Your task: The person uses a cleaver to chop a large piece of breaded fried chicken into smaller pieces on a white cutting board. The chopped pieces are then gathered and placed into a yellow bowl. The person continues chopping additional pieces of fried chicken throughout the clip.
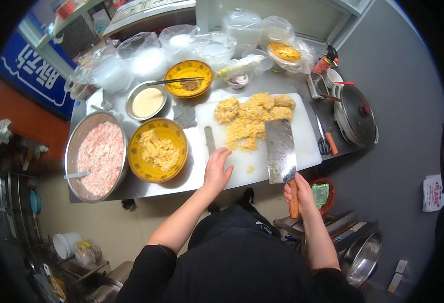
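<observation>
My right hand (301, 191) is closed around the wooden handle of a cleaver (281, 149), whose broad steel blade lies over the right part of a white cutting board (307, 132). Beside the blade, a heap of chopped yellowish food (246, 132) spreads over the board, with rounder lumps (261, 100) towards its far edge. My left hand (218, 170) rests at the board's near left edge, fingers apart, holding nothing. Left of it stands a yellow patterned bowl (134, 161) with more of the yellowish food inside.
A large steel bowl of minced meat (102, 159) stands at the left. Beyond are a bowl of pale liquid (147, 103), a yellow bowl with chopsticks (180, 80) and bagged plastic containers (146, 57). Scissors (323, 144) and a lidded pan (356, 110) lie right of the board.
</observation>
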The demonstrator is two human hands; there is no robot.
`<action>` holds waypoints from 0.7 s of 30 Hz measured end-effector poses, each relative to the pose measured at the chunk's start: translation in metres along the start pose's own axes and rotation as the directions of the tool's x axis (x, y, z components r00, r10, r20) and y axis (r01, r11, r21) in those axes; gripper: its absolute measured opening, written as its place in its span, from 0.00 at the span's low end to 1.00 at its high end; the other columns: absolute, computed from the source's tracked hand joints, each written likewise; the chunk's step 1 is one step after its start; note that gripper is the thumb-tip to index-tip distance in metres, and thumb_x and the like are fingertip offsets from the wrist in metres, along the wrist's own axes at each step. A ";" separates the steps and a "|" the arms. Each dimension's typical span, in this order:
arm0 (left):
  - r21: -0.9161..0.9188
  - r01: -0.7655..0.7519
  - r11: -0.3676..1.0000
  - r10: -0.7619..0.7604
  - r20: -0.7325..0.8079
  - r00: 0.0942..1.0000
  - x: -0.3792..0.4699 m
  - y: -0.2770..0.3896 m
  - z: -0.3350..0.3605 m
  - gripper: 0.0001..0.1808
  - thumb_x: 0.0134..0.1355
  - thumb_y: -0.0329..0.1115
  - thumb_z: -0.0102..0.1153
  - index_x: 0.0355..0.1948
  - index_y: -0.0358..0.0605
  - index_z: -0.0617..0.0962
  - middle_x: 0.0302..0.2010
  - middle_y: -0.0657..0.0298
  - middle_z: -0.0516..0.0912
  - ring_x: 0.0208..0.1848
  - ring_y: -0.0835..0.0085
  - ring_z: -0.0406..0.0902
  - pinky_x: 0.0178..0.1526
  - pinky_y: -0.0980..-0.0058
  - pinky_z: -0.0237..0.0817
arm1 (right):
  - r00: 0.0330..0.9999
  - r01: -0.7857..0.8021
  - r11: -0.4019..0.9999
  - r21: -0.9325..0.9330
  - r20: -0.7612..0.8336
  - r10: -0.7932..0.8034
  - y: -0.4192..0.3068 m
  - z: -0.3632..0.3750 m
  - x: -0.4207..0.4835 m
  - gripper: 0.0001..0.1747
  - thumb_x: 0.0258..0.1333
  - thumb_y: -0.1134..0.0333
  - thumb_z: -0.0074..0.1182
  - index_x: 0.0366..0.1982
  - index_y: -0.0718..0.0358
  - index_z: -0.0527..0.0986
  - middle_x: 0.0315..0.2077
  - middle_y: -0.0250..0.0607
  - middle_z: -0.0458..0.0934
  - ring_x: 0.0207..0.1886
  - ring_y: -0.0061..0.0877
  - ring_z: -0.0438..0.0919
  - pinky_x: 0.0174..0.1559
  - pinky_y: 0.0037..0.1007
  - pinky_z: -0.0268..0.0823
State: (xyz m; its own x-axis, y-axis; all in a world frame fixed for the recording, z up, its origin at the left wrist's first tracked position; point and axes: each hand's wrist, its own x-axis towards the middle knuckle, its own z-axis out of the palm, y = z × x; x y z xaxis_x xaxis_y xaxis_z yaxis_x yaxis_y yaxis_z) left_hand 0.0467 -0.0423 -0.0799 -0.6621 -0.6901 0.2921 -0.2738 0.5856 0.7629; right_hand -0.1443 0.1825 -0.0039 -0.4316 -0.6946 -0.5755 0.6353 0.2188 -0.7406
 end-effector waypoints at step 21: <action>0.313 0.013 0.950 -0.018 0.013 1.000 0.085 0.010 0.110 0.42 0.49 0.45 0.72 0.63 0.40 0.68 0.64 0.50 0.66 0.66 0.50 0.62 0.68 0.58 0.55 | 0.985 -0.091 0.989 0.114 -0.133 0.106 0.047 -0.062 0.059 0.16 0.72 0.54 0.39 0.35 0.59 0.67 0.18 0.38 0.70 0.16 0.24 0.68 0.19 0.27 0.63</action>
State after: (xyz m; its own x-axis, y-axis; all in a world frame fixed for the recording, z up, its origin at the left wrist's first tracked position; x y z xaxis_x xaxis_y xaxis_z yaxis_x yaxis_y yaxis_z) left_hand -0.0894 -0.0481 -0.1107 -0.6659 -0.6952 0.2708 -0.4869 0.6800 0.5483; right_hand -0.1794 0.1944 -0.0946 -0.4433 -0.5700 -0.6917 0.7408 0.2015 -0.6408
